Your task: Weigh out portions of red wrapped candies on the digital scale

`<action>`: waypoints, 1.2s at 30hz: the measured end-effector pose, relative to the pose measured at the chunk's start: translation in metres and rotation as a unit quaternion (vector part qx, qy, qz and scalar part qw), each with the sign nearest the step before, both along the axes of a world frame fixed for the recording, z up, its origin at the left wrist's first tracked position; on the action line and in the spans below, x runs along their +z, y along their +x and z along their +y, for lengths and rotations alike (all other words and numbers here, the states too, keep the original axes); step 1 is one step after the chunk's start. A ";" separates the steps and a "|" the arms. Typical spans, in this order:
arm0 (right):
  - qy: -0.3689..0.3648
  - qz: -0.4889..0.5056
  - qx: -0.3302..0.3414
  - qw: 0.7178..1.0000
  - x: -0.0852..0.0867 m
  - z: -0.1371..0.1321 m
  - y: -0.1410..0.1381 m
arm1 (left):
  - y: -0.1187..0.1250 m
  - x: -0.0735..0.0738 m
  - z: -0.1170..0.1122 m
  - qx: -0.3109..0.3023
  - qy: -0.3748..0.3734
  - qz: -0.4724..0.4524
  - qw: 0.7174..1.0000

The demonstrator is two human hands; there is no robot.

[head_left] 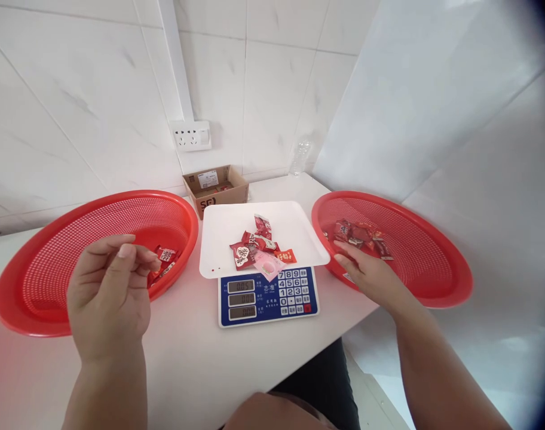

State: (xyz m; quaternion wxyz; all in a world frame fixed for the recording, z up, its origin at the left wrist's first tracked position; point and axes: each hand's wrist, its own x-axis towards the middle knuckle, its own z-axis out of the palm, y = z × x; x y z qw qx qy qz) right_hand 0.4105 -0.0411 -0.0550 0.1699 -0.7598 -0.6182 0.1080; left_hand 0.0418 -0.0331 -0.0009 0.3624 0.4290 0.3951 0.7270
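My left hand (109, 292) hovers over the near rim of the left red basket (39, 280), fingers curled loosely together, nothing visible in them. A couple of red candy packets (165, 257) lie in that basket just past my fingertips. My right hand (366, 272) reaches into the right red basket (434, 280), fingers stretched flat toward a heap of red candy packets (360, 235). Between the baskets stands a blue digital scale (269, 295) with a white weighing tray (223, 233) carrying several red, pink and orange candy packets (259, 248).
A small open cardboard box (216, 188) sits behind the scale against the tiled wall, below a white power socket (192, 135). A clear plastic bottle (300, 156) stands in the corner. The white table's front edge runs diagonally near my lap.
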 end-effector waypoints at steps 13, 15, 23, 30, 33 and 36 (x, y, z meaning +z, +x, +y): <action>-0.066 -0.023 0.009 0.997 -0.003 0.001 -0.001 | 0.001 -0.009 0.007 0.012 0.035 0.009 0.999; -0.073 -0.023 0.005 0.997 -0.002 0.001 -0.002 | 0.001 -0.010 0.007 0.009 0.032 0.009 0.999; -0.064 -0.020 -0.001 0.998 -0.003 0.002 -0.002 | 0.005 -0.006 0.001 0.009 -0.009 0.023 1.000; 0.008 -0.024 0.045 0.999 0.003 0.006 -0.008 | 0.003 -0.007 0.002 0.003 -0.006 0.024 1.000; 0.103 -0.027 0.106 0.989 0.013 0.016 -0.023 | 0.004 -0.006 0.000 -0.007 -0.014 0.024 1.000; 0.142 -0.041 0.182 0.972 0.023 0.036 -0.047 | 0.004 -0.005 -0.002 -0.007 -0.025 0.029 0.999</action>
